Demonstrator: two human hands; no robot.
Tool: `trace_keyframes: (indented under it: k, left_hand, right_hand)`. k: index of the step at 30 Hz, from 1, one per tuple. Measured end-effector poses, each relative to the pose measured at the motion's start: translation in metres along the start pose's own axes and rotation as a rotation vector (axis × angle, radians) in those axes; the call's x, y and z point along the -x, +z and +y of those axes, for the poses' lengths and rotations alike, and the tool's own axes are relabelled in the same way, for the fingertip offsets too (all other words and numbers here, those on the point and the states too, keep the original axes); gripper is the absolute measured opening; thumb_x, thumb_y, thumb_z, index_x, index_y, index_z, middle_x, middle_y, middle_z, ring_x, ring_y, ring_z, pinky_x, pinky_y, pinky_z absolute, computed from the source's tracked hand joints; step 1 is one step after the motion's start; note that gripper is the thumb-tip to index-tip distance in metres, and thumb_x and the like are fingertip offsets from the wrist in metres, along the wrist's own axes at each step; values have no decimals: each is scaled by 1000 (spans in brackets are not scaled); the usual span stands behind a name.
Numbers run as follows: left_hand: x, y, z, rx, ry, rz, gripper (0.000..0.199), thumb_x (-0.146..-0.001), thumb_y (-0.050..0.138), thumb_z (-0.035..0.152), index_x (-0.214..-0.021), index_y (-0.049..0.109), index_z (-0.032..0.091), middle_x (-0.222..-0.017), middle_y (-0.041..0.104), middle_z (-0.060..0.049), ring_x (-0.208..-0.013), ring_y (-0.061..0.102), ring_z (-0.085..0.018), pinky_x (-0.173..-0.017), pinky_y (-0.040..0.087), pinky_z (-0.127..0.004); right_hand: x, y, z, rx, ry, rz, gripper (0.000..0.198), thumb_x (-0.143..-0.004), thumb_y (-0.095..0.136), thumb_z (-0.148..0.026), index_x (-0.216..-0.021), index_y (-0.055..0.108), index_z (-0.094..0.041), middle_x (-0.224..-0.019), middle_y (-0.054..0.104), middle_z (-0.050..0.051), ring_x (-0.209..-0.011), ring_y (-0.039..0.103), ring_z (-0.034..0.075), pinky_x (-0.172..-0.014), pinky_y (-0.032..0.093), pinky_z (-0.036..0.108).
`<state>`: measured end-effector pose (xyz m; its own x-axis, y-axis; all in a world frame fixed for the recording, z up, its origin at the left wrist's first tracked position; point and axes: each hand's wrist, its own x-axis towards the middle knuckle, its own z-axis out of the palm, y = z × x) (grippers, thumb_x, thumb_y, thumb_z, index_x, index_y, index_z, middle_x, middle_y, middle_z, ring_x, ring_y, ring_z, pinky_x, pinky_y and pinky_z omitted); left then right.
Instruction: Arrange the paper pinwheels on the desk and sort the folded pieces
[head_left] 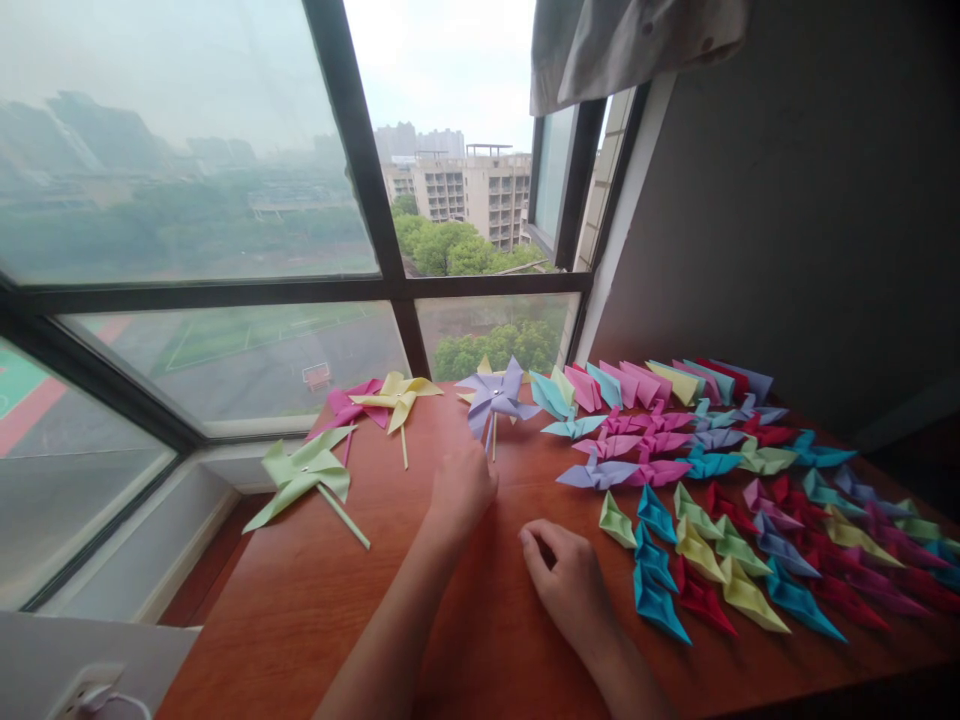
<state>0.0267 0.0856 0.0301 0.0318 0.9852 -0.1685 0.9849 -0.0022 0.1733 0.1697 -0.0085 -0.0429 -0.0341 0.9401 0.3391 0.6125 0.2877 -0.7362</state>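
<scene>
Lavender pinwheel [506,396], yellow pinwheel [397,402], magenta pinwheel [349,408] and pale green pinwheel [304,472], the last with a pale green stick [343,515]. Paper cranes [716,463] in pink, lavender, turquoise, red and pale green; boat-like folds [750,595] in blue, yellow, green, red and, in the dim far-right area, apparently magenta. Surface [300,610], reddish brown, wood-grained; window frame [367,170], black; wall [810,200], dark grey.
</scene>
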Motion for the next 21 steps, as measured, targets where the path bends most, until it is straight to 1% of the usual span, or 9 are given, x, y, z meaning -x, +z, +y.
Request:
trace_keyframes:
  k: [4,7,9,11,13,15,18,20,21]
  left_hand:
    - [11,-8,-22,-24,-39,100,23,-90,45,23,-97,65,13,-96,72,-17,-93,69,-28,-75,45,-32]
    - [28,-13,-45,-20,-90,156,18,-89,46,25,-89,62,17,-85,73,-11,-87,69,-26,-67,41,-30]
    - [47,-13,-65,11,-171,162,15,-88,49,27,-82,59,19,-81,73,-8,-84,69,-25,-64,39,-29]
    - [72,-9,-88,27,-291,156,13,-88,49,29,-81,57,21,-79,73,-5,-82,69,-25,-61,37,-29]
    - [99,-3,-111,32,-407,140,13,-88,49,31,-80,55,23,-79,72,-3,-82,70,-25,-60,36,-28]
    - [125,4,-133,30,-495,124,14,-88,48,33,-79,54,24,-78,72,-3,-82,70,-25,-60,37,-28]
    - [156,13,-159,82,-556,87,14,-89,45,34,-81,53,25,-80,73,-2,-81,71,-26,-60,40,-29]
    - [169,19,-171,85,-616,77,14,-89,45,35,-85,53,26,-78,73,-2,-79,71,-26,-60,41,-30]
    - [173,22,-175,87,-619,82,13,-89,45,36,-89,53,26,-77,72,-2,-78,71,-27,-61,42,-30]
  right_hand:
    - [0,0,1,-4,6,-7,28,-94,45,-27,-78,67,-20,-72,69,4,-63,64,16,-63,44,23]
    - [1,1,1,-15,17,-12,27,-94,45,-27,-78,66,-20,-72,69,3,-64,64,16,-64,43,23]
    - [2,1,2,-12,22,-22,28,-94,45,-28,-78,66,-20,-72,69,3,-64,64,16,-64,42,23]
    - [2,2,1,21,25,-45,27,-94,44,-27,-79,66,-21,-73,70,3,-65,64,17,-64,41,24]
    - [1,3,1,82,26,-73,25,-93,45,-26,-78,66,-21,-72,70,3,-66,65,17,-63,40,24]
    - [-3,3,-1,158,21,-106,24,-92,47,-25,-77,66,-22,-71,69,2,-66,64,17,-60,37,24]
    - [-16,5,-3,254,18,-174,22,-90,51,-25,-76,67,-23,-68,69,2,-64,64,17,-55,33,24]
    - [-31,9,-5,296,37,-220,19,-90,52,-25,-77,67,-23,-69,70,2,-66,65,17,-55,32,25]
    - [-40,11,-7,320,60,-235,19,-90,53,-25,-79,68,-23,-71,71,3,-68,65,17,-56,33,25]
